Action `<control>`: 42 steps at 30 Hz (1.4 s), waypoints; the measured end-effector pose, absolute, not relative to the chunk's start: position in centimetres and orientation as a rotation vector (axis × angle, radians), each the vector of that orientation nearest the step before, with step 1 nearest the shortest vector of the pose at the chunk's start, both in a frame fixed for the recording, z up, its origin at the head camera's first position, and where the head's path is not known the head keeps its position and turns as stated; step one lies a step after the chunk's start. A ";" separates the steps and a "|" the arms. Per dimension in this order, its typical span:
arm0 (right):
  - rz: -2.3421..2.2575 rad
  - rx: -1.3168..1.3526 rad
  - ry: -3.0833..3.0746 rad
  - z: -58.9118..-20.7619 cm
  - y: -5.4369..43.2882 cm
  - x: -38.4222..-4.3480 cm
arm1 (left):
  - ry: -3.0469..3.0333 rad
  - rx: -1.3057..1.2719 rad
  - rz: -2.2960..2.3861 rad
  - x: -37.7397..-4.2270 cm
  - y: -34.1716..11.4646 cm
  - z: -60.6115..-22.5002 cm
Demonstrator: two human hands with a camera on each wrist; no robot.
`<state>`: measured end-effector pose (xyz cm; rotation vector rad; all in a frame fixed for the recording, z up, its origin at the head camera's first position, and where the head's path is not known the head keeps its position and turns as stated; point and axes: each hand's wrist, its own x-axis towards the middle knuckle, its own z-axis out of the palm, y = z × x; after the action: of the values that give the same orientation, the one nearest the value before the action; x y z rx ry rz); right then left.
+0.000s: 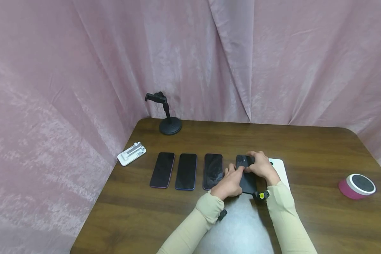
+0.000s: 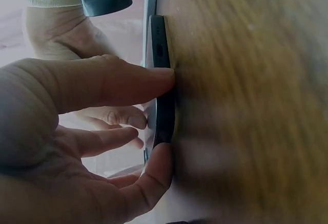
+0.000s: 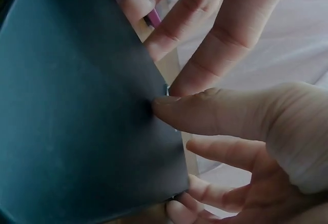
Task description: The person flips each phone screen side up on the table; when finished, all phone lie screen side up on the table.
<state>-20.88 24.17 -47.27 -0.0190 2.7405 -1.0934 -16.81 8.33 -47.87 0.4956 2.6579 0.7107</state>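
A black phone [image 1: 248, 181] lies back up on the wooden table, its camera lenses at the far end. My left hand [image 1: 230, 183] grips it from the left; in the left wrist view, the thumb [image 2: 128, 83] and a bent finger [image 2: 154, 175] hold its edge near the charging port. At the far right part of the phone, my right hand [image 1: 261, 165] pinches it. The right wrist view shows that thumb [image 3: 205, 112] on the dark back and fingers [image 3: 220, 44] along the edge. A white phone [image 1: 280, 171] lies just right, partly hidden by the right arm.
Three dark phones, a left one [image 1: 162, 170], a middle one [image 1: 186, 171] and a right one [image 1: 212, 169], lie in a row to the left. A white folding stand [image 1: 131, 153], a black phone holder [image 1: 170, 126] and a pink round object [image 1: 357, 186] stand farther out. Pink curtains [image 1: 193, 60] hang behind.
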 end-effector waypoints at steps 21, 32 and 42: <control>-1.079 -0.208 2.731 -46.4 25.0 -20.5 | 2.676 0.521 0.570 -17.0 8.4 -47.8; -1.161 -0.247 2.701 -44.5 25.6 -19.9 | 2.704 0.591 0.533 -17.2 8.6 -47.4; -1.137 -0.256 2.730 -43.8 25.7 -19.4 | 2.694 0.641 0.531 -17.1 8.4 -47.5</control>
<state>-19.45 25.70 -43.80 -0.2557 2.7303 -1.1368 -17.14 8.45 -47.50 0.6408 2.6940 0.5308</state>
